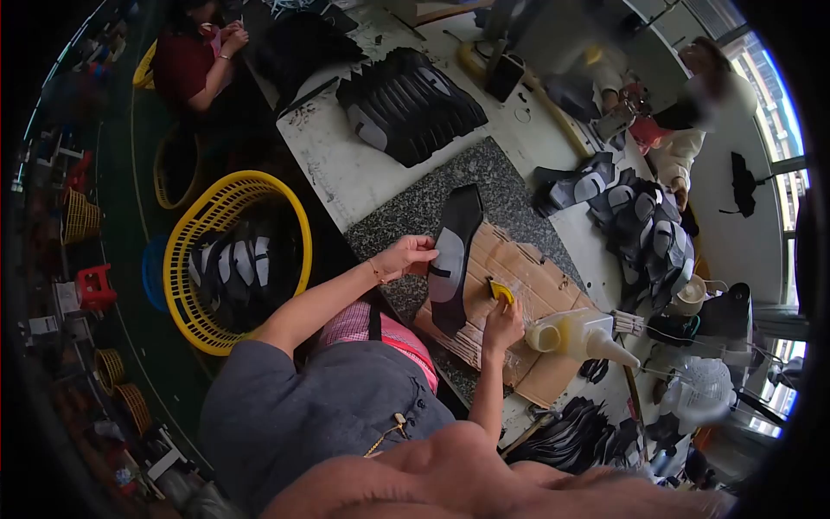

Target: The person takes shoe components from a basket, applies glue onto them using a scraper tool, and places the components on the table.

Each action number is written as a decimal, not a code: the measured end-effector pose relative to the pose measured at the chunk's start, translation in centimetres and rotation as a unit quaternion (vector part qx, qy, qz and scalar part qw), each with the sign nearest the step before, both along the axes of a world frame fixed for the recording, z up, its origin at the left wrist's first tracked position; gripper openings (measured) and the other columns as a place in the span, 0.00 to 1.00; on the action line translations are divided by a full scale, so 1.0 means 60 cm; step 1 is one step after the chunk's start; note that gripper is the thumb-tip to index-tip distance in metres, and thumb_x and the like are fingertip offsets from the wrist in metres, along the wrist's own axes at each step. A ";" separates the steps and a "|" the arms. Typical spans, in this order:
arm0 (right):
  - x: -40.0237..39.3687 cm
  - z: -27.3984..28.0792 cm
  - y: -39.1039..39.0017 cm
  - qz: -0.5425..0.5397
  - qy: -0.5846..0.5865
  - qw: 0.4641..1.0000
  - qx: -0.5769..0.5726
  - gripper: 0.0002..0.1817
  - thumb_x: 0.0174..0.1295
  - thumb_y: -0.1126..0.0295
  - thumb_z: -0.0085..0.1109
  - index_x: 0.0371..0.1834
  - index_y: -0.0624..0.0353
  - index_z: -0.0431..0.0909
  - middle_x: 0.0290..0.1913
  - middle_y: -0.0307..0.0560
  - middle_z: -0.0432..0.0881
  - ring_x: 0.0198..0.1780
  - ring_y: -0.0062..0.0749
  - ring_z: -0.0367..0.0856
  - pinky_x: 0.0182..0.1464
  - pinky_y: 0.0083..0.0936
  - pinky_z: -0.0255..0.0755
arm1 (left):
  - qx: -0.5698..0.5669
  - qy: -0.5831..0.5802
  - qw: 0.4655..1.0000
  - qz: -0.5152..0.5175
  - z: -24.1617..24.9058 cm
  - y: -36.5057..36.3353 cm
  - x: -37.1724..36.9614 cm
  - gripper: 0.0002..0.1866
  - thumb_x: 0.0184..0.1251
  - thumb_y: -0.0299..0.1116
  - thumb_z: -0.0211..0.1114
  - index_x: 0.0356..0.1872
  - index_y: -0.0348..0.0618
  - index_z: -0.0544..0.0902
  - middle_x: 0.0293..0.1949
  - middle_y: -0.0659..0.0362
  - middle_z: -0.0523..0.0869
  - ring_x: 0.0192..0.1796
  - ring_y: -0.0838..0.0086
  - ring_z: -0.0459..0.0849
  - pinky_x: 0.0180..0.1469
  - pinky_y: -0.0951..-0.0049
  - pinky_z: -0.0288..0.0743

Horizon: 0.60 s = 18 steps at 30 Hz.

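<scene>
My left hand (405,258) pinches the edge of a black shoe upper piece (452,251) with a grey panel, between thumb and fingers. The piece stands lengthwise over the edge of a cardboard sheet (540,298). In my right hand (504,324) is a small yellow tool with a dark edge (499,291), held just over the cardboard, to the right of the piece. A pale jar (545,337) and a squeeze bottle with a spout (588,336) stand on the cardboard close to my right hand. The cardboard lies on a speckled stone slab (380,227).
A yellow basket (298,227) with similar pieces stands at left. A row of black pieces (411,102) lies at the table's back, with more heaped pieces (648,221) at right and dark pieces (575,437) near the front. Two people (203,65) work across the table and at far left.
</scene>
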State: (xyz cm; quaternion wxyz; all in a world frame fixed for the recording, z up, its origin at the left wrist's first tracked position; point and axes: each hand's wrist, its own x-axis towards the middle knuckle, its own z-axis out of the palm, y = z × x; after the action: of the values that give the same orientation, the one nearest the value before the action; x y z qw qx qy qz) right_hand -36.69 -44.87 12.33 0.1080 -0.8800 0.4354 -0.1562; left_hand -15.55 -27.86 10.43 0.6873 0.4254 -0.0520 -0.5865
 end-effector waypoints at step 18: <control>-0.029 0.028 0.011 -0.105 -0.146 0.983 0.045 0.12 0.63 0.65 0.61 0.32 0.66 0.80 0.19 0.45 0.75 0.19 0.28 0.69 0.24 0.29 0.61 | 0.131 0.028 0.926 0.354 -0.166 0.094 0.517 0.07 0.69 0.22 0.55 0.40 0.48 0.68 0.37 0.56 0.80 0.37 0.61 0.84 0.43 0.47 0.81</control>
State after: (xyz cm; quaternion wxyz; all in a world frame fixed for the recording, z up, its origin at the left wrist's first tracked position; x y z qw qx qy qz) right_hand -38.45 -44.18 14.02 0.1927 -0.7911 0.5119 -0.2741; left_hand 15.50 -22.25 0.49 0.7894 0.4856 0.1989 -0.3184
